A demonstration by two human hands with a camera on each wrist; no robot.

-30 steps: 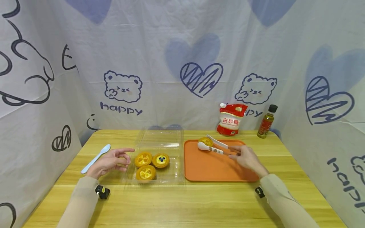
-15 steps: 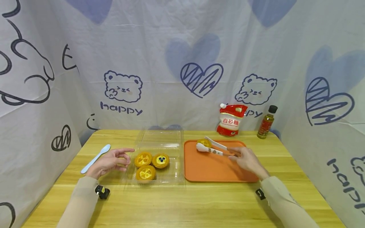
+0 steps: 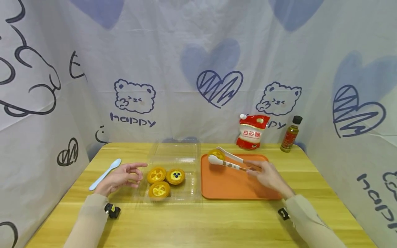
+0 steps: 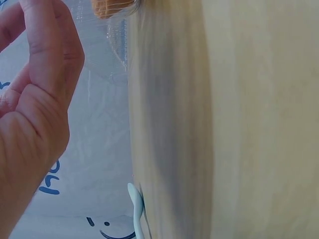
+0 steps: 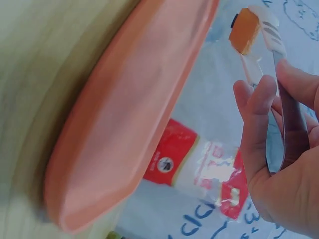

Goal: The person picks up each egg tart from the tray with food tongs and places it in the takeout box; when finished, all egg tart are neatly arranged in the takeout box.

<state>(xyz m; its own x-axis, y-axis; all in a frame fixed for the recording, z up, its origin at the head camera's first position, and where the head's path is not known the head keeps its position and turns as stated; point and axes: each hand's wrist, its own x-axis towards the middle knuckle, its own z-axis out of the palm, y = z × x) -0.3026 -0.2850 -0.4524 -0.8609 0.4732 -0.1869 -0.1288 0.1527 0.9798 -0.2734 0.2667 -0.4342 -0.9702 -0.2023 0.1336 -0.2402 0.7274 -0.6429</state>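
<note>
My right hand point(image 3: 267, 175) grips a pair of tongs point(image 3: 231, 166) with pale patterned tips. Between those tips sits an egg tart point(image 3: 216, 154), above the back left corner of the orange tray point(image 3: 235, 187). The right wrist view has the tart point(image 5: 244, 32) raised off the tray, its side facing the camera. My left hand point(image 3: 119, 177) hovers with loosely bent fingers beside the clear plastic box point(image 3: 190, 191), holding nothing. Inside the box lie two fruit-wedge tarts, one behind point(image 3: 156, 175) and one in front point(image 3: 159, 189), plus a blueberry-topped tart point(image 3: 175, 176).
The box's clear lid point(image 3: 175, 151) stands opened at the back. A pale blue spoon point(image 3: 104, 174) lies left of my left hand. Behind the tray stand a red-and-white sugar bag point(image 3: 251, 132) and a dark-capped bottle point(image 3: 289, 136). A printed curtain point(image 3: 173, 103) surrounds the table.
The tongs and the tart between them have shifted left across the tray, toward the box. My left hand keeps its pose, and the tarts in the box stay put.
</note>
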